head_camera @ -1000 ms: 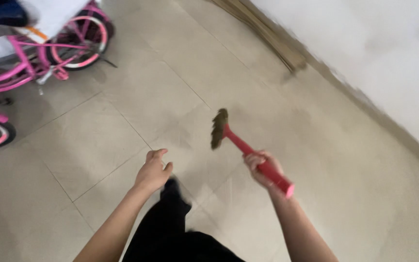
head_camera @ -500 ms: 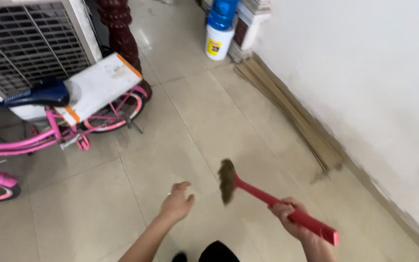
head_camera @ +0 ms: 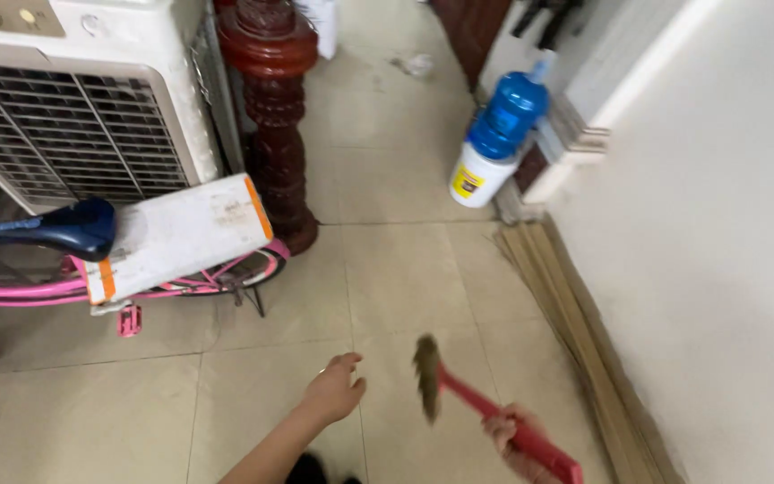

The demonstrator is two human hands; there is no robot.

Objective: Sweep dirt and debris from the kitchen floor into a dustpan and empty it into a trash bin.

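Your right hand (head_camera: 511, 432) is closed around the red plastic handle of a short brush (head_camera: 485, 410), its dark bristle head (blurred) just beside your left hand (head_camera: 333, 390), which hangs half open, holding nothing, above the beige tiled floor (head_camera: 405, 269). Beyond your left hand stands a pink bicycle (head_camera: 136, 269).

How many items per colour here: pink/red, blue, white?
Pink/red: 2 - bicycle, brush held in right hand
Blue: 2 - bicycle seat, water jug
White: 2 - air cooler, bucket
Total: 6
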